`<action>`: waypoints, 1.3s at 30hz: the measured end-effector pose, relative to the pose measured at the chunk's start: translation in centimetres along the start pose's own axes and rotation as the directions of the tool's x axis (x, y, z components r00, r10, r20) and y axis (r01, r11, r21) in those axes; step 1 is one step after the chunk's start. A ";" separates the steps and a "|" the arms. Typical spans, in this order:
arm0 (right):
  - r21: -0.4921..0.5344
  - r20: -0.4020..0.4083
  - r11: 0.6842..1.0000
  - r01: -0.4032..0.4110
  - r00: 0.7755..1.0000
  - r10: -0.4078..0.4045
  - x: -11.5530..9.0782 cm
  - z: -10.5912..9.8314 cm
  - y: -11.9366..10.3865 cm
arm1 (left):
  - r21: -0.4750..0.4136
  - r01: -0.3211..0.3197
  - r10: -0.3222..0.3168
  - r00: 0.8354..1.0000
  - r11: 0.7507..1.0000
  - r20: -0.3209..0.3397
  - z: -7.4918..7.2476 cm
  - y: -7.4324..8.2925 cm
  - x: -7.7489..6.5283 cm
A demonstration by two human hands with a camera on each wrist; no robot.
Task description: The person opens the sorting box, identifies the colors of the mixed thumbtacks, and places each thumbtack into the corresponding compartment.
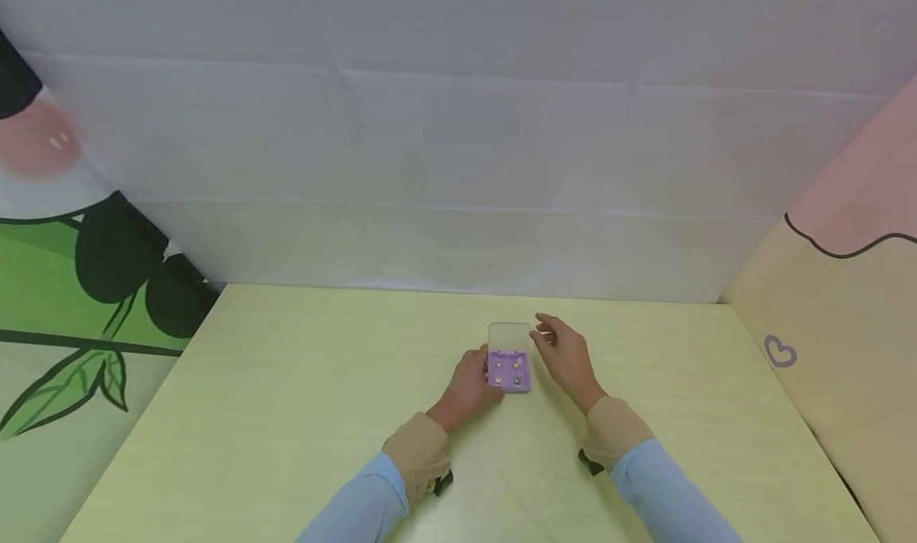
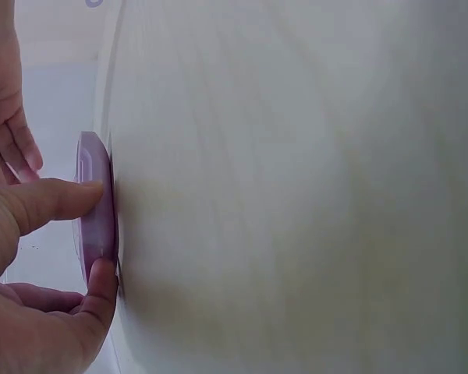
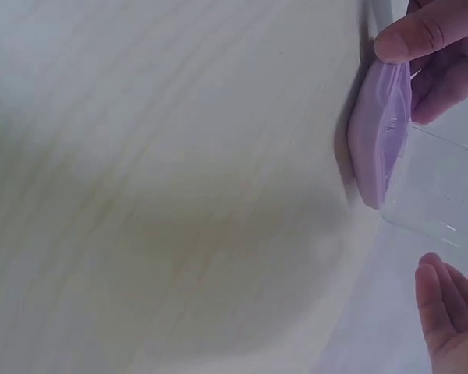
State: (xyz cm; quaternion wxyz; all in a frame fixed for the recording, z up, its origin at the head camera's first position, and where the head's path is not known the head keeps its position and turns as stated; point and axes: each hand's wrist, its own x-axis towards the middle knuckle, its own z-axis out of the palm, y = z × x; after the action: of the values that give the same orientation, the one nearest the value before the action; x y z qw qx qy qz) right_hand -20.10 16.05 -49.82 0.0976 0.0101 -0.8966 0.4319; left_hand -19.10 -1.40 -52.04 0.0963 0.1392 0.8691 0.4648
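A small purple case [image 1: 509, 372] stands low at the table with its clear lid [image 1: 509, 336] swung up, away from the person. Several small gold-coloured round pieces sit in the case's purple inside. My left hand [image 1: 470, 384] grips the case by its left side; in the left wrist view the thumb presses one edge of the purple case [image 2: 97, 206] and a curled finger lies at its near end. Beside the lid's upper right corner is my right hand [image 1: 566, 356], fingers loosely bent and holding nothing. The right wrist view has its fingertips just off the clear lid [image 3: 437, 187].
The pale yellow wood-grain table [image 1: 286, 384] reaches back to a white creased wall sheet [image 1: 458, 145]. A printed panel with green and black shapes [image 1: 115, 272] borders the left side, and a cream and pink panel [image 1: 845, 312] the right.
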 end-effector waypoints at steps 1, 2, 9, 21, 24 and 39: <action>0.000 0.008 1.000 0.011 1.000 -0.011 0.1 0.0 -0.1 | 0.007 -0.004 0.004 1.000 1.000 -0.002 0.0 0.0 0.0; -0.005 0.018 1.000 0.022 1.000 -0.021 0.1 0.1 -0.2 | 0.015 -0.010 0.010 1.000 1.000 -0.004 0.1 -0.1 0.1; -0.066 0.000 0.995 0.069 0.998 -0.069 0.1 0.3 -0.7 | 0.014 -0.023 0.023 1.000 1.000 -0.009 0.2 -0.1 0.0; -0.102 -0.072 0.990 0.094 0.992 -0.102 -0.1 -0.1 -0.6 | 0.040 -0.050 0.050 0.999 0.998 -0.003 0.3 0.0 0.0; -0.110 -0.073 0.990 0.092 0.992 -0.100 -0.2 -0.1 -0.6 | 0.031 -0.044 0.044 0.999 0.999 0.000 0.4 0.0 0.0; -0.155 0.022 0.969 0.193 0.981 -0.192 -1.4 -0.4 -0.3 | 0.063 -0.044 0.045 0.999 0.997 -0.015 0.5 -0.2 0.2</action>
State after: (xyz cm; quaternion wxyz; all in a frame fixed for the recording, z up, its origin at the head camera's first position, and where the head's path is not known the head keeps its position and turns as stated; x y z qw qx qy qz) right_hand -18.58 16.07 -49.56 0.1367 0.0909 -0.9228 0.3485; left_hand -19.18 -1.05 -52.53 0.0745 0.1579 0.8806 0.4406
